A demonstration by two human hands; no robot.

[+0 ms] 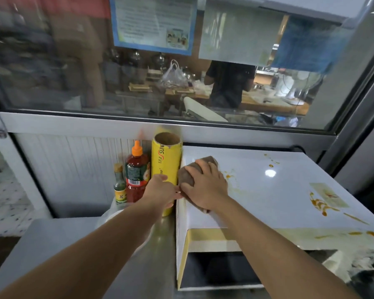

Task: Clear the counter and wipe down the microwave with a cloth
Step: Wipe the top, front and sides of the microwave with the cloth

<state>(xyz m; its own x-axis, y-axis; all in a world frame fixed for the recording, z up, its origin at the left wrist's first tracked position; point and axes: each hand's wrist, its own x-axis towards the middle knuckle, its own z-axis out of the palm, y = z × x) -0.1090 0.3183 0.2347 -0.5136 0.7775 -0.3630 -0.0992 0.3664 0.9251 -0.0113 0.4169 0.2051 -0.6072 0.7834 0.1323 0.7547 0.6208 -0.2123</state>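
Note:
The white microwave (268,190) stands at the right, its top smeared with orange sauce (320,203). My right hand (205,186) lies flat over a brown cloth (186,175) and presses it onto the microwave's top near the left edge. A yellow roll of cling film (165,160) stands upright on the steel counter (58,236), close against the microwave's left side. My left hand (160,190) grips that roll low down, fingers curled round it.
A red chili sauce bottle (136,171) with an orange cap and a small green bottle (119,184) stand left of the roll by the wall. A white plate (112,214) shows under my left forearm. A glass window (138,72) runs behind; a person stands beyond it.

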